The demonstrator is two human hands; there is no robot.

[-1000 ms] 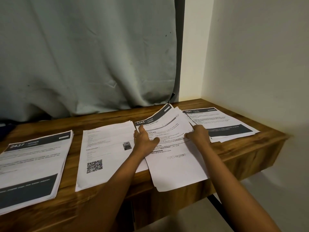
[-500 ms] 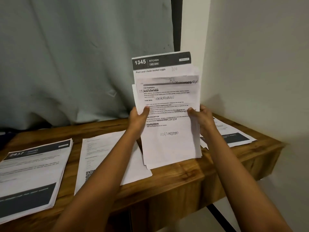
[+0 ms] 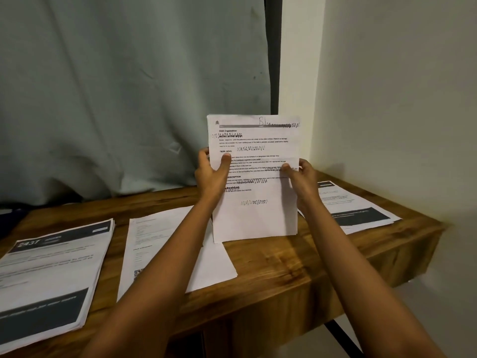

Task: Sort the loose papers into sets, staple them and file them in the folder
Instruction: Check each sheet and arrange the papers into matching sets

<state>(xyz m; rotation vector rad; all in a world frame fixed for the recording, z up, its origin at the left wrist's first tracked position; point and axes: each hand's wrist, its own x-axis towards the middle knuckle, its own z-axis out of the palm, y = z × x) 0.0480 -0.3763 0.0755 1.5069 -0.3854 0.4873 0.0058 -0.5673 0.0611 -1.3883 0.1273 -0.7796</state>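
Holding the sheaf of papers [image 3: 255, 218] upright above the desk [image 3: 271, 264], you grip its side edges. Your left hand [image 3: 210, 177] and right hand [image 3: 303, 182] each have the thumb in front and the fingers curled behind. Its bottom edge seems to touch the wood, though that is hard to tell. Flat beside it lie a left pile [image 3: 49, 267], middle sheets [image 3: 157, 233] and a right pile [image 3: 361, 215].

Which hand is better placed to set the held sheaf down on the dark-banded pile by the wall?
Probably the right hand: it grips the upright white printed sheaf on the edge beside that dark-banded paper pile, while the left hand holds the far edge, across the sheaf.
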